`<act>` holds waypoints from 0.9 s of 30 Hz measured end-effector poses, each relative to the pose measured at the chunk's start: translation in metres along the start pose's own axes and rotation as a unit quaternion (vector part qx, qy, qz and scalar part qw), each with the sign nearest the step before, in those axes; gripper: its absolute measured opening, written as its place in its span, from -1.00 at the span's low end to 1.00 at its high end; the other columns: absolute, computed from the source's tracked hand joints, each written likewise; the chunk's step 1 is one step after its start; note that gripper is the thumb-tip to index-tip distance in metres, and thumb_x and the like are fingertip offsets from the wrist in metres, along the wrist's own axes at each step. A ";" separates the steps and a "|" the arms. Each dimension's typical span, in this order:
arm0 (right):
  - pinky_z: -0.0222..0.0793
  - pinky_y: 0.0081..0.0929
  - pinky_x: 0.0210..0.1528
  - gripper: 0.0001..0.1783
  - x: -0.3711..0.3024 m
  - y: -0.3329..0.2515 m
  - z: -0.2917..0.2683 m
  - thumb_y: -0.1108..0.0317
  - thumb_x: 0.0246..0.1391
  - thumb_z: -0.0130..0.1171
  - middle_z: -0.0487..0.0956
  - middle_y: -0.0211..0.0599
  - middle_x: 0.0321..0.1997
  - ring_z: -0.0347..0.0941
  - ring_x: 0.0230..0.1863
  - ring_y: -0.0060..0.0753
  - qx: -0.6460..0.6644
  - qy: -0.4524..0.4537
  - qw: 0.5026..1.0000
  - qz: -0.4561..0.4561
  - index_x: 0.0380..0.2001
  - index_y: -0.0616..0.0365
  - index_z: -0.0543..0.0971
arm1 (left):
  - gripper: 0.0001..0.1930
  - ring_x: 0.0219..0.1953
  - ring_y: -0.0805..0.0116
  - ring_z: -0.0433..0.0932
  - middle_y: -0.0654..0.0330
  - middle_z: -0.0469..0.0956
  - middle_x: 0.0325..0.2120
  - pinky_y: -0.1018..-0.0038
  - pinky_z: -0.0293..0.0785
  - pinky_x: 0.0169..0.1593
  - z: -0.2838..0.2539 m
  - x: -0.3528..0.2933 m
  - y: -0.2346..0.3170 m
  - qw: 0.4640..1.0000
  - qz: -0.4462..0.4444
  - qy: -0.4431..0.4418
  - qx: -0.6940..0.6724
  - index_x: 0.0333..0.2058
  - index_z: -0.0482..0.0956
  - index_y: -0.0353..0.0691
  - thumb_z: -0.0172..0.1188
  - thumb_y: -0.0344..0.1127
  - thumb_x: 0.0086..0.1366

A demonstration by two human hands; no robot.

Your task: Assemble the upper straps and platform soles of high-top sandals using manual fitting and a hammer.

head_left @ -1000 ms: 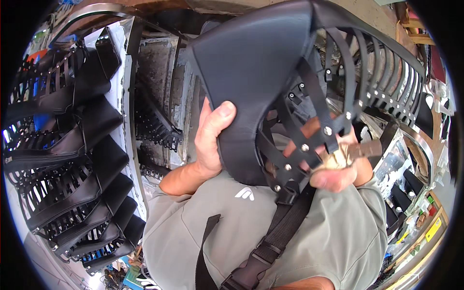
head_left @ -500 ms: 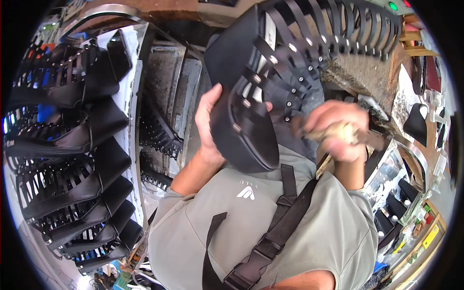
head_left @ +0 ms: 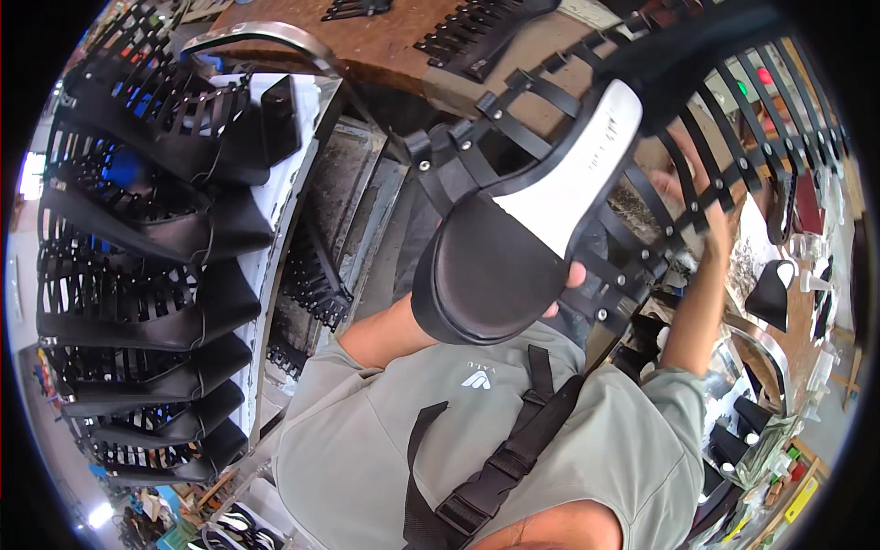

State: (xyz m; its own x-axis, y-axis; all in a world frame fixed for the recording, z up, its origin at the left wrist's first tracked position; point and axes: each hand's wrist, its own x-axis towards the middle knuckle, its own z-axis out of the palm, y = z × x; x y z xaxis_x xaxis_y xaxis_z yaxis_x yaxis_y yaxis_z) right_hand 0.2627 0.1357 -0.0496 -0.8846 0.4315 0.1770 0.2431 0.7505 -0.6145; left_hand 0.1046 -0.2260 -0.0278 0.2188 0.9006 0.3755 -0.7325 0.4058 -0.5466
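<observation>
A black platform sandal [head_left: 495,261] with a white insole panel and long riveted straps is held in front of my chest, insole facing up. My left hand [head_left: 575,277] grips it from beneath; only fingertips show at the sole's right edge, and the rest is hidden under the shoe. Beyond the straps, to the right, my right hand [head_left: 683,170] reaches out with fingers apart. The straps partly cover it, and I see nothing held in it.
On the left stands a white-edged rack [head_left: 316,119] with several black wedge sandals [head_left: 215,307]. A brown workbench [head_left: 385,41] with strap pieces [head_left: 481,37] lies ahead. Curved metal bars [head_left: 266,35] flank me. A black shoe part [head_left: 773,295] is at the right.
The sandal has turned from its outer side to insole up and shifted right. My right hand moved up and away; the pale wad it held no longer shows in it.
</observation>
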 end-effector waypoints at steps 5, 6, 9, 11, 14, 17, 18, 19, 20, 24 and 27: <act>0.40 -0.31 0.05 -0.17 -0.023 -0.091 0.097 -0.13 -0.13 0.31 0.52 -0.21 -0.06 0.47 -0.03 -0.25 0.616 0.042 0.781 -0.092 0.08 0.22 0.36 | -0.41 0.09 -0.32 0.36 -0.08 0.24 0.19 -0.12 0.33 0.14 -0.008 0.033 -0.002 0.983 0.045 0.023 0.174 0.26 0.08 -0.26 -0.24 0.02 0.41; 0.45 -0.24 0.04 -0.21 -0.037 -0.076 0.117 0.05 -0.15 0.42 0.53 -0.27 -0.04 0.47 0.01 -0.23 0.707 0.124 0.694 -0.059 0.10 0.22 0.35 | -0.41 0.09 -0.32 0.36 -0.08 0.24 0.19 -0.12 0.33 0.14 -0.001 0.040 -0.001 0.983 0.028 0.022 0.182 0.26 0.08 -0.26 -0.24 0.02 0.41; 0.48 -0.36 -0.04 -0.22 -0.027 -0.136 0.058 0.07 -0.27 0.50 0.55 -0.27 -0.09 0.53 -0.11 -0.35 0.663 0.229 0.711 0.042 -0.01 0.25 0.41 | -0.09 0.20 -0.04 0.30 -0.01 0.27 0.19 -0.13 0.39 0.07 0.038 0.034 0.005 0.814 0.316 0.213 0.439 0.27 0.08 -0.21 -0.13 0.42 0.20; 0.43 -0.39 0.01 -0.23 -0.018 -0.138 0.044 0.14 -0.28 0.51 0.53 -0.25 -0.07 0.51 -0.08 -0.37 0.545 0.218 0.809 0.017 0.00 0.21 0.41 | -0.16 0.18 0.00 0.33 0.02 0.23 0.23 -0.03 0.42 0.06 0.037 0.034 0.031 0.725 0.304 0.212 0.580 0.25 0.15 -0.19 -0.19 0.40 0.24; 0.42 -0.41 -0.15 -0.28 -0.015 -0.178 0.058 0.26 -0.43 0.57 0.51 -0.25 -0.18 0.48 -0.20 -0.31 0.292 0.281 0.913 -0.040 -0.14 0.20 0.44 | -0.36 0.09 0.14 0.42 0.09 0.35 0.14 0.11 0.41 0.08 0.023 0.053 0.103 0.696 0.350 0.223 0.586 0.18 0.27 -0.21 -0.13 0.18 0.34; 0.35 -0.28 -0.10 -0.15 -0.035 -0.194 0.056 0.14 -0.58 0.61 0.45 -0.28 -0.16 0.38 -0.13 -0.20 0.081 0.168 0.954 -0.235 -0.12 0.18 0.44 | -0.47 0.03 0.19 0.47 0.13 0.40 0.08 0.15 0.40 0.09 0.047 0.031 0.122 0.698 0.354 0.200 0.589 0.16 0.28 -0.21 -0.06 0.02 0.37; 0.32 -0.27 -0.02 -0.16 -0.042 -0.187 0.047 0.07 -0.49 0.57 0.46 -0.25 -0.12 0.37 -0.07 -0.19 0.159 0.102 0.949 -0.251 -0.08 0.18 0.43 | -0.49 0.01 0.20 0.48 0.12 0.41 0.07 0.18 0.42 0.08 0.074 0.017 0.121 0.674 0.343 0.186 0.628 0.14 0.29 -0.22 -0.04 -0.01 0.36; 0.28 -0.26 0.06 -0.17 -0.051 -0.181 0.044 0.01 -0.40 0.53 0.46 -0.21 -0.08 0.36 -0.01 -0.18 0.241 0.027 0.932 -0.269 -0.04 0.18 0.43 | -0.50 0.00 0.21 0.49 0.12 0.42 0.05 0.21 0.43 0.07 0.085 0.020 0.118 0.646 0.338 0.174 0.662 0.13 0.30 -0.23 -0.01 -0.04 0.34; 0.27 -0.31 0.10 -0.25 -0.060 -0.175 0.046 0.09 -0.25 0.46 0.44 -0.16 -0.02 0.34 0.08 -0.16 0.247 0.059 0.952 -0.170 0.02 0.17 0.42 | -0.52 -0.02 0.22 0.50 0.11 0.43 0.03 0.24 0.44 0.05 0.089 0.027 0.116 0.625 0.324 0.168 0.690 0.11 0.31 -0.24 0.01 -0.07 0.33; 0.26 -0.46 0.15 -0.27 -0.064 -0.195 0.062 -0.05 0.23 0.01 0.34 -0.28 0.18 0.28 0.15 -0.47 0.538 -0.115 0.834 0.028 0.27 0.22 0.14 | -0.57 -0.08 0.27 0.54 0.10 0.47 -0.03 0.35 0.49 0.01 0.066 0.035 0.073 0.561 0.266 0.144 0.771 0.05 0.36 -0.27 0.10 -0.19 0.27; 0.22 -0.45 0.18 -0.25 -0.066 -0.203 0.059 -0.06 0.21 0.03 0.34 -0.29 0.18 0.28 0.16 -0.46 0.651 -0.138 0.736 0.126 0.28 0.20 0.14 | -0.29 -0.07 0.30 0.50 0.05 0.50 -0.13 0.35 0.39 0.06 0.066 0.053 0.048 0.486 0.204 0.252 0.812 0.06 0.31 -0.45 0.39 -0.14 0.03</act>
State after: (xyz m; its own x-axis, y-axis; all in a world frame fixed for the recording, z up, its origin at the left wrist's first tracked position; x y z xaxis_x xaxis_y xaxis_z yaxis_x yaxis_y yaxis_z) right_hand 0.2485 -0.0748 0.0176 -0.9678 0.2210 -0.1207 -0.0149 -0.5288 -0.8486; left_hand 0.0380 -0.1695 0.0154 -0.3280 0.9442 0.0300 -0.2355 -0.1125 0.9653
